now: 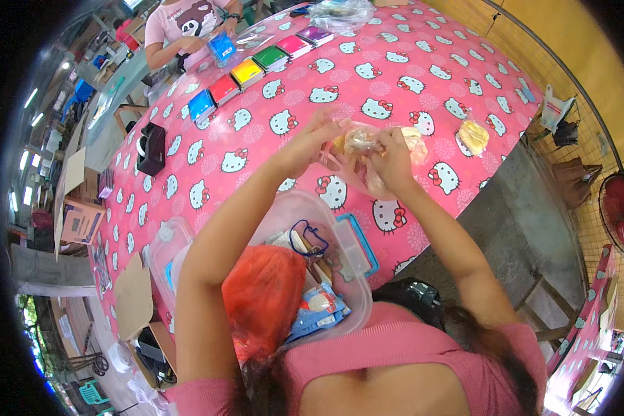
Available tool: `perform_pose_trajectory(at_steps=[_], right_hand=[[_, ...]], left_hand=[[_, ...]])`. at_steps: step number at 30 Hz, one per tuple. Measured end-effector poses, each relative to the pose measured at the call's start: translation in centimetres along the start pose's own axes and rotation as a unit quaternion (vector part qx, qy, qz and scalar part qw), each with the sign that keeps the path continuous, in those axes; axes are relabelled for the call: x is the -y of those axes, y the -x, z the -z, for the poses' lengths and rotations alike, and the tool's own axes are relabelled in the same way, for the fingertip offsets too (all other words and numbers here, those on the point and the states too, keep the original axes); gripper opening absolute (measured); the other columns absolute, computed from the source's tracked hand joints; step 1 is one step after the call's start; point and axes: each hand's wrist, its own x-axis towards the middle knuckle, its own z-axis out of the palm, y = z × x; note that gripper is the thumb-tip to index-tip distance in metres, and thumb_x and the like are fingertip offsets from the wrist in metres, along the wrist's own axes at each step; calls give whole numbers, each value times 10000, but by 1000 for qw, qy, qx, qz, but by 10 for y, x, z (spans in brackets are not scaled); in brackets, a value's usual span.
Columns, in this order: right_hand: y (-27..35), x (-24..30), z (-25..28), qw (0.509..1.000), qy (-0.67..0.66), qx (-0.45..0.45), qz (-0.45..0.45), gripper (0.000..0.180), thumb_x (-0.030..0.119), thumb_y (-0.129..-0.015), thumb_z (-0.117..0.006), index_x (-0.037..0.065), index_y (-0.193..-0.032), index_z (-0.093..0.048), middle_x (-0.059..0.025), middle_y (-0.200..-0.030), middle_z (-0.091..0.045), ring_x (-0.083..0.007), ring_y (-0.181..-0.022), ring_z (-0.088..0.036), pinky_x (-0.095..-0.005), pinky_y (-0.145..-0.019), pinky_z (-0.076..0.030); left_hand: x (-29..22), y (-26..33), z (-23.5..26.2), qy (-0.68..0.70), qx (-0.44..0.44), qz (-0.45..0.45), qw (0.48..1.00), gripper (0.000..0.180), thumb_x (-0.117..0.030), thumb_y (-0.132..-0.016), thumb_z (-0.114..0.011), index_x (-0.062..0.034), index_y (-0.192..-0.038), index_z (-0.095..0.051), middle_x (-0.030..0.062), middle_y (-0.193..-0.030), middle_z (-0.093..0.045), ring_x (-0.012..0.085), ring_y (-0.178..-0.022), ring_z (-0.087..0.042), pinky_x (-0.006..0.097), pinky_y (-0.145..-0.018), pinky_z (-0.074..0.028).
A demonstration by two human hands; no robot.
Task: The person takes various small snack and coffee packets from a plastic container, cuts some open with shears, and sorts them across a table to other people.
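Pink ribbed top (381,347) fills the bottom edge, and just beyond it sits a see-through plastic bin (358,317) holding a red-orange bag (263,295), blue packets (319,312) and a dark blue cord (306,239). Both forearms reach out past it to a clear bag (376,182), held up over the pink tablecloth (340,111). The left hand (308,145) has its fingers closed at the bag's left edge; the right hand (393,163) grips its right side, fingertips curled in against a wrapped bundle (359,142). Glare on the film hides exactly where plastic ends and bundle begins.

For clean handling, I'd hold the edge steady with the left and let the right do the finer work — thin film like this probably clings and could tear if pulled hard. Working low over the cloth would catch anything that slips.

One pale yellow pack (416,145) lies close beside the right hand, near enough to be knocked; another yellow pack (473,136) rests well apart, farther right. Notebooks (246,71) stand in a row ahead, a tape dispenser (150,149) off to the left. Across the table, a co-worker (194,24) holds a blue notebook (222,48) — clear of this reach. The bin seems the main obstacle, crowding the left arm.
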Motion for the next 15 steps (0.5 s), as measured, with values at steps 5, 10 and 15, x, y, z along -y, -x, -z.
perform_pose_trajectory(at_steps=[5, 10, 15], right_hand=[[9, -1, 6, 974, 30, 208, 86, 307, 127, -679, -653, -13, -940, -574, -180, -1072, -544, -318, -948, -553, -375, -793, -462], [29, 23, 27, 957, 199, 195, 79, 388, 192, -666, -668, 23, -1005, -582, -171, -943, -600, -343, -864, -582, -398, -754, -474], [28, 12, 47, 918, 225, 326, -30, 421, 166, -643, -663, 23, -1029, -575, -159, -880, -599, -306, -768, -598, -380, -676, -481]], left_hand=[[-1, 2, 4, 0, 48, 22, 999, 610, -392, -849, -509, -158, -1317, -195, 73, -1288, -386, 217, -730, -591, 330, -571, -526], [0, 6, 1, 8, 14, 12, 1000, 605, -364, -853, -512, -151, -1322, -196, 86, -1264, -397, 211, -677, -598, 335, -550, -526], [1, 4, 1, -21, 55, 8, 998, 594, -326, -862, -511, -148, -1331, -193, 82, -1224, -422, 184, -659, -603, 299, -517, -527]])
